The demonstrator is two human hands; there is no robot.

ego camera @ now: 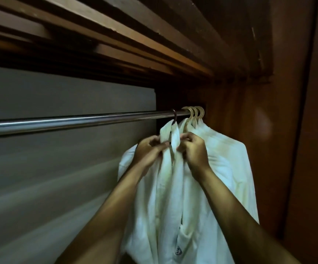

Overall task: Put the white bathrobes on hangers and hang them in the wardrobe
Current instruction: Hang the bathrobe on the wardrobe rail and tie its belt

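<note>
Dim wooden wardrobe (268, 92) with a chrome rail (68, 121) running across. White bathrobes (221, 159) hang bunched at the rail's right end on pale hangers (193, 113). Left hand (148, 149) and right hand (192, 149) each have their grip pinched on the front robe's collar (170, 134).

Two bare forearms rise from the lower edge of the view, ending in the left hand (148, 150) and the right hand (193, 149). No sleeve covers either arm as far as the frame shows; both are uncovered from wrist to elbow. The wrists and fingers carry no watch, ring, bracelet or glove. Both hands look slightly blurred.
</note>
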